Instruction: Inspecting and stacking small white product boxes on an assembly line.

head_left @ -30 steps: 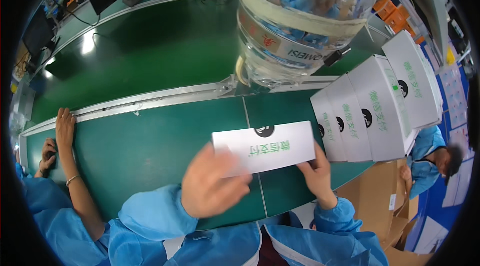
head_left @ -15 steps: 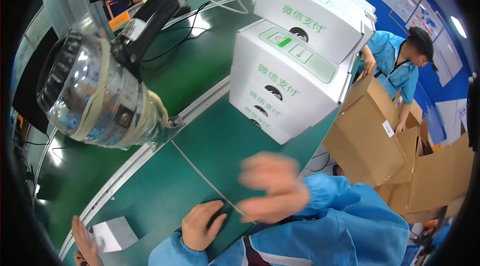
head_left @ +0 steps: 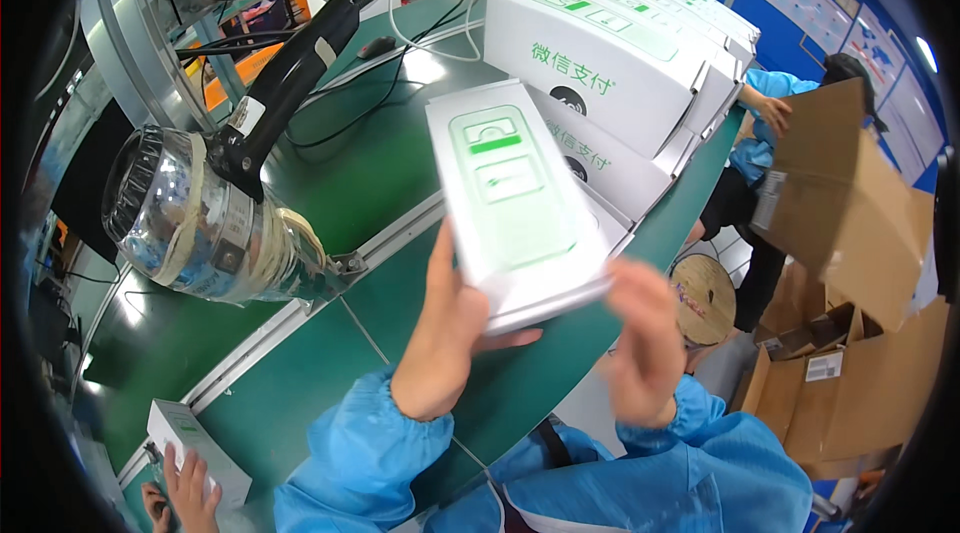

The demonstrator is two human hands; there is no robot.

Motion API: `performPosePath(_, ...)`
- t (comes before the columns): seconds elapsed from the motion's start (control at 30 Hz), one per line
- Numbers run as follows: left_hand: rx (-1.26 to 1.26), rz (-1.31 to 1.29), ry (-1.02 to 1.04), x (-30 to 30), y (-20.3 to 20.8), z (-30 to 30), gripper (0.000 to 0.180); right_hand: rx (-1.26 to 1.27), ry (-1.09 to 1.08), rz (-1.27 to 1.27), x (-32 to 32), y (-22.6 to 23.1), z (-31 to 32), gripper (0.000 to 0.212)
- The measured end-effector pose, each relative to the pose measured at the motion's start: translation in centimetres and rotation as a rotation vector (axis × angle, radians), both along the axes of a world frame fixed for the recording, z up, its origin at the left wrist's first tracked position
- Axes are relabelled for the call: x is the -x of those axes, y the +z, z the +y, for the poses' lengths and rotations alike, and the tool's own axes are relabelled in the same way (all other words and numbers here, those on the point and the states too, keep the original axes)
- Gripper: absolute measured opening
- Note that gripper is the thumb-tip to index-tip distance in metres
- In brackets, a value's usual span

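My left hand (head_left: 440, 343) grips a long white box (head_left: 520, 223) with pale green graphics on its top face, thumb along the left side and fingers underneath. The box is raised above the green table, its near end toward me. My right hand (head_left: 643, 338), smeared by motion, is at the box's near right corner; whether it grips is unclear. Just behind, stacked white boxes (head_left: 600, 68) of the same look stand on the table, partly hidden by the held one.
A black-handled device (head_left: 285, 83) with a clear plastic-wrapped end stands at left beside a metal rail. At lower left another person's hand (head_left: 190, 493) touches a white box (head_left: 205, 453). On the right, a person handles an open cardboard carton (head_left: 850, 193) near a round stool (head_left: 703, 298).
My left hand has risen from the table and now holds a white box. My right hand has moved right. The person at right has lifted a carton; the lower-left white box has turned.
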State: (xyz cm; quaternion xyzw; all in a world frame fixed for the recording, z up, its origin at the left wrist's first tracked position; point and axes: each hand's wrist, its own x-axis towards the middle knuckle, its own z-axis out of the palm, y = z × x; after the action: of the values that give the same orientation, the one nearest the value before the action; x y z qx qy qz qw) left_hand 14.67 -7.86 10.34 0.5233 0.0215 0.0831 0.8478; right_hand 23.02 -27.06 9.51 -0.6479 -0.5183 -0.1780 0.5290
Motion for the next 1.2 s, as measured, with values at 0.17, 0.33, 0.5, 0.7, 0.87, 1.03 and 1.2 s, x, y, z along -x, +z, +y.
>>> performPosePath(0.17, 0.063, 0.067, 0.105, 4.4, -0.3, 2.5, 0.095, -0.001, 0.165, 0.024, 1.2, -1.4, 1.3, 0.058)
performPosePath(0.33, -0.661, 0.260, 0.323, 11.9, -1.4, 5.0, 0.109, 0.216, 0.127, 0.027, 0.3, -1.3, 2.4, 0.082)
performPosePath(0.5, -1.331, 0.331, 0.457, 15.6, -3.6, 6.1, 0.099, 0.504, 0.371, 0.338, 1.8, -3.6, 6.8, 0.091)
performPosePath(0.7, -1.037, 0.401, 0.778, 15.7, -5.5, 6.2, 0.102, 0.463, 0.411, 0.677, -1.1, -8.9, 11.0, 0.079)
performPosePath(0.87, -0.356, 0.240, 0.820, 17.3, -10.3, 5.5, 0.098, 0.459, 0.430, 0.717, -1.8, -8.2, 12.9, 0.071)
performPosePath(1.03, -0.770, 0.347, 0.798, 16.1, -7.9, 5.9, 0.092, 0.314, 0.397, 0.685, -1.5, -9.5, 13.3, 0.066)
performPosePath(1.2, -0.756, 0.328, 0.778, 14.6, -7.7, 8.3, 0.094, 0.208, 0.378, 0.693, -2.1, -9.2, 14.7, 0.063)
